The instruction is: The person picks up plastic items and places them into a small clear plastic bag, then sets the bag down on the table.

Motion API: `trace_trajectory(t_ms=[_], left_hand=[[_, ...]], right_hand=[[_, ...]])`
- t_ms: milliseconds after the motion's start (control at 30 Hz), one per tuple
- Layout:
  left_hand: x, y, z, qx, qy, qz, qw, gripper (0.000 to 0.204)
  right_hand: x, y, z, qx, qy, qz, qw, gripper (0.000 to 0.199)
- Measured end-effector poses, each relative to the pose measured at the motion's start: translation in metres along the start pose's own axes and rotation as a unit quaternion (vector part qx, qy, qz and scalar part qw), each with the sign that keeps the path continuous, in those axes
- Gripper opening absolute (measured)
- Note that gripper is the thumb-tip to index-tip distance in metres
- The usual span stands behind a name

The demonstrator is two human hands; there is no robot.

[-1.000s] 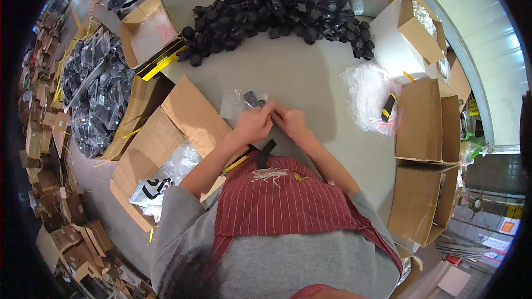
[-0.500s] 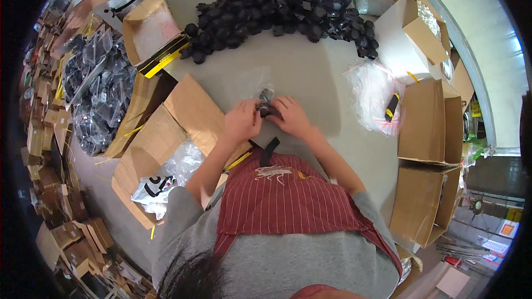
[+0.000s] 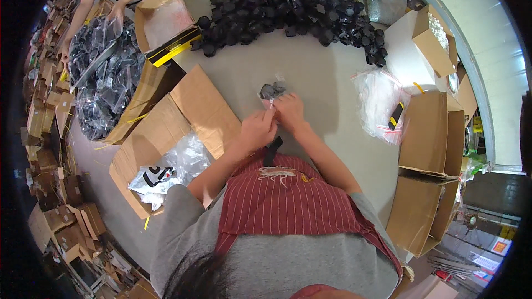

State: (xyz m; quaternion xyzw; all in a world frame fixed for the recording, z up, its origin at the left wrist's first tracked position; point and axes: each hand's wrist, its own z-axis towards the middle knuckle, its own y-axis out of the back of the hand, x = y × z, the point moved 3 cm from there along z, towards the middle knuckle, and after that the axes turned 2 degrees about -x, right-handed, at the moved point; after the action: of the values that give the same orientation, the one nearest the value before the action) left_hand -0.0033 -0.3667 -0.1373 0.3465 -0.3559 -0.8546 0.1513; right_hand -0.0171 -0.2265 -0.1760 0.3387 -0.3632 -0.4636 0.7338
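Note:
A small clear plastic bag with a dark part inside (image 3: 271, 90) lies over the grey table, just beyond my fingers. My left hand (image 3: 259, 129) is closed, its fingertips pinching the bag's near edge. Close against it, my right hand (image 3: 290, 112) has its fingers curled on the same edge, beside the dark part. Farther off, a wide heap of small black plastic parts (image 3: 288, 8) covers the table's far side. To the right lies a stack of clear plastic bags (image 3: 377, 99) with a black and yellow object (image 3: 396, 115) on it.
An open carton (image 3: 205, 113) with loose plastic bags stands at my left. Beyond it is a carton of bagged black parts (image 3: 105, 72), where a co-worker's hand (image 3: 116, 12) reaches in. Another carton (image 3: 159, 19) adjoins the heap. Open cartons (image 3: 424, 133) line the right edge.
The dark part, earlier between my fingers, is now inside the bag, and my hands have come together at the bag's near edge. The co-worker's hand has moved to the carton of bagged parts.

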Motion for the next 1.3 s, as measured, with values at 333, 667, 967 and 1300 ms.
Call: trace_trajectory(t_ms=[333,667,967,1300], left_hand=[[0.023,-0.019,0.001,0.017,0.096,0.047,0.994,0.014],[0.032,-0.036,0.015,0.034,0.115,0.091,0.989,0.015],[0.034,-0.030,-0.001,0.006,0.105,0.052,0.993,0.015],[0.027,-0.029,0.007,0.021,0.103,0.030,0.994,0.013]], right_hand=[[-0.025,0.007,-0.001,0.058,-0.043,-0.015,0.997,0.023],[-0.171,0.037,0.079,0.026,-0.175,-0.001,0.984,0.069],[-0.186,0.027,0.071,0.025,-0.185,-0.083,0.979,0.047],[-0.096,0.075,-0.038,0.089,-0.120,0.134,0.980,0.032]])
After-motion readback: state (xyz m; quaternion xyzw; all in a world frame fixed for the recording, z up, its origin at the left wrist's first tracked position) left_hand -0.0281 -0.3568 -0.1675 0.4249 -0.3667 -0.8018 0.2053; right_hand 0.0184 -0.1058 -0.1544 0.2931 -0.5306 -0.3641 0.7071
